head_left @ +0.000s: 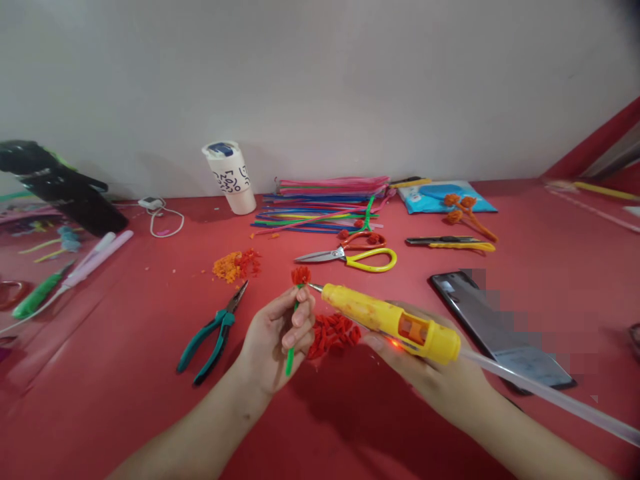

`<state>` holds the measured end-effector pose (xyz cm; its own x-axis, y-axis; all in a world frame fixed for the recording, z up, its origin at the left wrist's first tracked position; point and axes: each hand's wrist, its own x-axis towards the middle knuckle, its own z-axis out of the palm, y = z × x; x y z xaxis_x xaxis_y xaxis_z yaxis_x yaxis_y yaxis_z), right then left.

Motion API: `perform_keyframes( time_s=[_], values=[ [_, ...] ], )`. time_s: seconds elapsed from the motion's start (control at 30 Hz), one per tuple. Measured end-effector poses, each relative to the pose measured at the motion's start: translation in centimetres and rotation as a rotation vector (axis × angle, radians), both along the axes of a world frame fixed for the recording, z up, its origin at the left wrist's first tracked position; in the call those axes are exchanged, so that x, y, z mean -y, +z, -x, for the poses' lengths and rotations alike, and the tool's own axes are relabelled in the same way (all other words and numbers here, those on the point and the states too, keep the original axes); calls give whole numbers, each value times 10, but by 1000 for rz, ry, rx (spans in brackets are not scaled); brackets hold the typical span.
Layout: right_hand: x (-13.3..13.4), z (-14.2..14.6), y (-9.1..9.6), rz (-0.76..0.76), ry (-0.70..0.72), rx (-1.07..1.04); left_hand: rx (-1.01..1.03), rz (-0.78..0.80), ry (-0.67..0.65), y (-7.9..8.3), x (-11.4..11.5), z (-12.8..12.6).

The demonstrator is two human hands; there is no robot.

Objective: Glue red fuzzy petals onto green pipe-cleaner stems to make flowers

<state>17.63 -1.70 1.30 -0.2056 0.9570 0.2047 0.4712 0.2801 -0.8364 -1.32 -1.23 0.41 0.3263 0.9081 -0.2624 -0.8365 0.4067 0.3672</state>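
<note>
Between the fingers of my left hand (pixel 280 333) is a green pipe cleaner stem (pixel 289 362), held upright with a small red fuzzy flower (pixel 301 275) at its top. My right hand (pixel 425 373) is wrapped round a yellow glue gun (pixel 380 317), whose metal nozzle points left and ends at or very near the base of the flower. A red light glows on the gun's underside, and a long clear glue stick (pixel 550 392) sticks out of its back. Below and between my hands lies a heap of short red pipe cleaner pieces (pixel 334 335), partly hidden by my left fingers.
Teal pliers (pixel 213 337) lie left of my hands, near orange and red fuzz clippings (pixel 235 265). Beyond are scissors (pixel 345 255), pipe cleaner bundles (pixel 325 200) and a white tumbler (pixel 230 177). A utility knife (pixel 450 243) and a phone (pixel 495 327) lie to the right.
</note>
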Motion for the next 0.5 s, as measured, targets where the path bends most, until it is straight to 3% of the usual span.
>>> perform_keyframes(
  time_s=[0.1,0.2,0.33,0.43,0.5],
  values=[
    [-4,1,2,71,-67,-81,-113,41,57,0,-4,0],
    [-15,0,3,178,-152,-165,-378,13,131,-4,-9,-2],
    [-36,-9,-5,413,-139,-39,-721,-115,185,-13,-11,-2],
    [-47,-13,-16,373,-163,150,-907,-152,236,-18,-12,0],
    [-49,-12,-21,265,-149,356,-1013,-192,289,-20,-14,3]
  ],
)
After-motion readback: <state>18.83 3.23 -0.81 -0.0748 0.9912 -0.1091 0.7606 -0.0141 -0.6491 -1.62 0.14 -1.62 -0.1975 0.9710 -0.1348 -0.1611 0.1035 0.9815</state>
